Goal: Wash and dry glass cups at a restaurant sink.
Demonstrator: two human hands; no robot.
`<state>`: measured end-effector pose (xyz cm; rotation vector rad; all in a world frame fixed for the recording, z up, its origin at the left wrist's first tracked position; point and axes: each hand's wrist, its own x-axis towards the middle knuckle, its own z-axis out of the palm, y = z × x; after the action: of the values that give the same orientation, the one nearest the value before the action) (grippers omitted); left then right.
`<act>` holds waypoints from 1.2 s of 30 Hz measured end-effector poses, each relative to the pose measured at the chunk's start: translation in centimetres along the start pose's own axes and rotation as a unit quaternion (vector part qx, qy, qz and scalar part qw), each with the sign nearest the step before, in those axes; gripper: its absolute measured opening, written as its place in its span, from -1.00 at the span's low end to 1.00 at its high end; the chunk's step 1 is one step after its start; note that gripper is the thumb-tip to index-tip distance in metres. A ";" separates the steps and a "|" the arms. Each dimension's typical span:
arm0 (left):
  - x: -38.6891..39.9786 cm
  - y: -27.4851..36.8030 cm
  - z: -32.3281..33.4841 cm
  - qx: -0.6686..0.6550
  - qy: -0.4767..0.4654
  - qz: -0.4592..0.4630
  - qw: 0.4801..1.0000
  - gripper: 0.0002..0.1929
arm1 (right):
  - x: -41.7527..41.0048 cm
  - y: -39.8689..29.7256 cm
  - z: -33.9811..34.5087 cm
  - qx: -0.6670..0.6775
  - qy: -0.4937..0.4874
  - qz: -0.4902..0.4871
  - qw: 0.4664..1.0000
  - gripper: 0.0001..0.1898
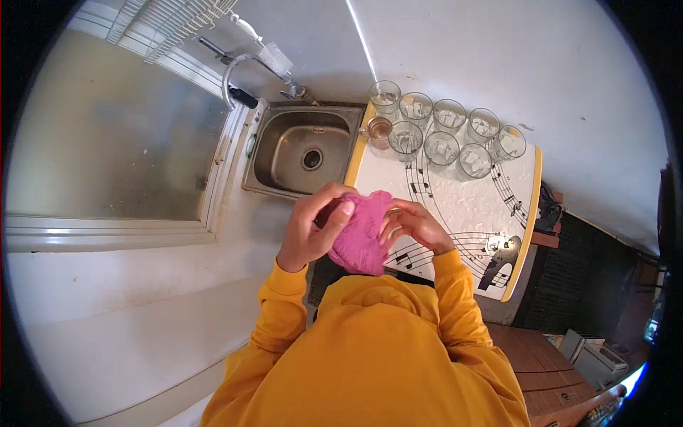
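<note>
A crumpled pink cloth [365, 232] is held up in front of my torso. My left hand [317, 227] pinches its upper left side, with the thumb lying over the front. At the cloth's right edge, the bent fingers of my right hand [413, 227] grip it, partly hidden behind the fabric. Beyond my hands, several clear drinking glasses [442, 149] stand in two rows on a white tabletop [448, 197] printed with music notes. A small brownish glass mug [380, 132] stands at the left end of the front row, its handle towards the sink.
A stainless steel sink [288, 144] adjoins the table's left side, with a curved faucet [235, 74] above it. A white wire rack [176, 26] and a brush [272, 56] hang on the wall. The table has a yellow edge [525, 229]. A frosted window [112, 133] is at left.
</note>
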<state>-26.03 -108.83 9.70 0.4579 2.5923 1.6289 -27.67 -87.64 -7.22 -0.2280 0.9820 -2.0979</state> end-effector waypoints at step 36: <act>-0.7 6.4 14.7 -0.001 -0.455 0.329 0.828 -0.85 | -6.4 4.1 4.5 0.061 0.084 -0.176 0.979 -0.40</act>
<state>-21.09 -93.54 8.75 1.7554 1.7455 1.0364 -18.92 -87.12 -6.03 -0.1724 0.9601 -2.5267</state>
